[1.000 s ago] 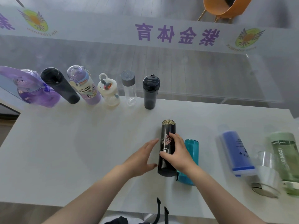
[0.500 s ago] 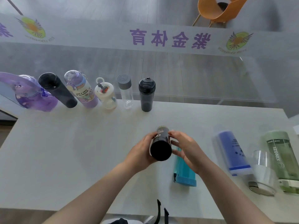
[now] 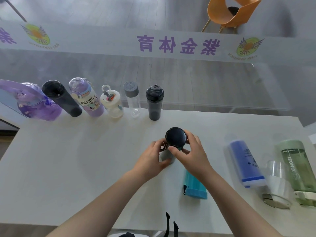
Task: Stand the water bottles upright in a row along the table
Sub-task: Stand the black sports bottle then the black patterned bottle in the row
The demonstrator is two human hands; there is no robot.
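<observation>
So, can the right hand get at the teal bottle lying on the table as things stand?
Probably not at once: the right hand and left hand both grip the black bottle. The teal bottle lies just under the right wrist, otherwise unobstructed.

We have a single wide-angle view, worn at head height, looking forward and steeply down over the table. Our two forearms enter from the bottom edge and meet at centre frame, close to the lens. The table's far edge crosses the middle of the frame; above it the view reaches glass, floor and an orange chair at upper right. Straight lines bow toward the frame edges.
</observation>
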